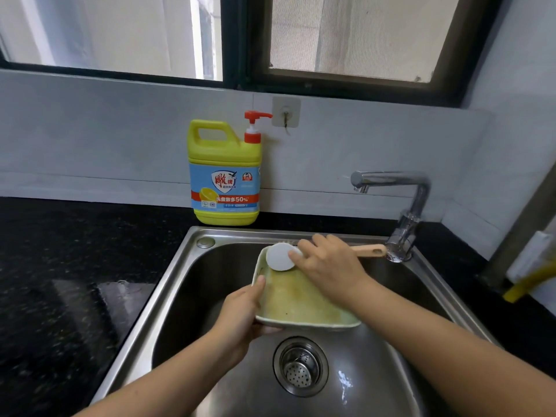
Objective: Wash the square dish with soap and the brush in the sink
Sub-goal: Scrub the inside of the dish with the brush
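Observation:
A pale green square dish (298,302), smeared yellowish inside, is held tilted over the steel sink (180,284). My left hand (243,314) grips its near-left corner, thumb on the rim. My right hand (328,266) holds a brush (281,256) with a round white head and a wooden handle that sticks out to the right. The brush head presses on the dish's far-left corner. A yellow soap bottle (224,173) with a red pump stands on the counter behind the sink.
A chrome tap (400,203) rises at the sink's back right, its spout pointing left above the dish. The drain strainer (301,367) lies below the dish. Black stone counter (60,266) runs to the left. A wall hook (285,112) hangs behind the bottle.

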`<state>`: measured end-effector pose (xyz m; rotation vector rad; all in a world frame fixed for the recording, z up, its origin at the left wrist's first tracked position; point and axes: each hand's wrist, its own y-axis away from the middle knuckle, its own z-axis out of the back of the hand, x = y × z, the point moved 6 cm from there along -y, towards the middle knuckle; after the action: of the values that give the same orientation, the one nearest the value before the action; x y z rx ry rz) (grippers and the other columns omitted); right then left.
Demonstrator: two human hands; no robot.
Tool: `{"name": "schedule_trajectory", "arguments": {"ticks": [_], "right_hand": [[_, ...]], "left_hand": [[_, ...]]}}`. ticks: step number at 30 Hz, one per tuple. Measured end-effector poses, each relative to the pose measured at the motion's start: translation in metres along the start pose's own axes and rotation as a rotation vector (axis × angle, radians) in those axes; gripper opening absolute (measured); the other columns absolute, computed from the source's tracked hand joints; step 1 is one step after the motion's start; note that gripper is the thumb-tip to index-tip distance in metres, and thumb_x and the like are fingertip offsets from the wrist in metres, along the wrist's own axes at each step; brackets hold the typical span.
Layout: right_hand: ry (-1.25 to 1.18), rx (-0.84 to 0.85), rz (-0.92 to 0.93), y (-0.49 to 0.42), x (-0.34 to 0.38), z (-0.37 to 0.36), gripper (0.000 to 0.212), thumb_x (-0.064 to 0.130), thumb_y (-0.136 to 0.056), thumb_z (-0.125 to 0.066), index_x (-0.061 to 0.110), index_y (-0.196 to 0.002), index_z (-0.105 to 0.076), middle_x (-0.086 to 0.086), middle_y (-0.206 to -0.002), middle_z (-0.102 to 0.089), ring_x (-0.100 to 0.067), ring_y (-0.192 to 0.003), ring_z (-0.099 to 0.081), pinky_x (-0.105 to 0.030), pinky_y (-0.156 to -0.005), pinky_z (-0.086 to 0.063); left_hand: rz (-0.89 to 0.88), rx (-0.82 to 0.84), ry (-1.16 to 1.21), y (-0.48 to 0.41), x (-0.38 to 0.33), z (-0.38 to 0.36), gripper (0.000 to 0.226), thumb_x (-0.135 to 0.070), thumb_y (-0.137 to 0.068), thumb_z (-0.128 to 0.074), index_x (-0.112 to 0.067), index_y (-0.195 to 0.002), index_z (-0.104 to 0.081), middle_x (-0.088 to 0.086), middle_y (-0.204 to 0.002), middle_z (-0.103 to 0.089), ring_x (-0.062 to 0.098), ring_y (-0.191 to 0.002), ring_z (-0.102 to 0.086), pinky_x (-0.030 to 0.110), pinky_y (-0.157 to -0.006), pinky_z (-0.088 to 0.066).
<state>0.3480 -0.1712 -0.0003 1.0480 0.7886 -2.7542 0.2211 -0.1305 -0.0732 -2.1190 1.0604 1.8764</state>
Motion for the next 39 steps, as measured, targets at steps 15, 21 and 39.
{"name": "schedule_trajectory", "arguments": {"ticks": [15,21,39], "right_hand": [[0.074,0.108,0.003,0.025,-0.035,0.000,0.011,0.009,-0.064,-0.068,0.016,-0.065,-0.061,-0.001,-0.063,-0.053,-0.021,-0.051,-0.047,-0.030,-0.048,-0.022],[0.044,-0.021,-0.007,-0.005,-0.004,0.002,0.031,0.007,-0.073,-0.036,0.019,-0.070,-0.065,0.001,-0.065,-0.054,-0.020,-0.052,-0.047,-0.030,-0.050,-0.021],[0.010,0.066,-0.043,-0.014,0.005,0.004,0.032,0.011,-0.073,-0.036,0.019,-0.066,-0.065,0.000,-0.065,-0.056,-0.020,-0.053,-0.050,-0.029,-0.047,-0.028]], "left_hand": [[-0.041,-0.006,-0.033,0.002,-0.003,-0.001,0.031,-0.032,-0.096,-0.048,-0.007,-0.102,-0.066,0.013,-0.094,-0.073,0.027,-0.084,-0.070,0.050,-0.082,-0.056],[-0.039,-0.001,-0.036,0.003,-0.003,-0.001,0.032,-0.031,-0.096,-0.050,-0.005,-0.102,-0.066,0.015,-0.093,-0.071,0.031,-0.089,-0.068,0.054,-0.083,-0.055],[-0.022,-0.031,0.016,-0.001,-0.002,0.002,0.031,-0.030,-0.096,-0.049,-0.004,-0.104,-0.065,0.014,-0.091,-0.071,0.028,-0.083,-0.069,0.041,-0.064,-0.061]]}}
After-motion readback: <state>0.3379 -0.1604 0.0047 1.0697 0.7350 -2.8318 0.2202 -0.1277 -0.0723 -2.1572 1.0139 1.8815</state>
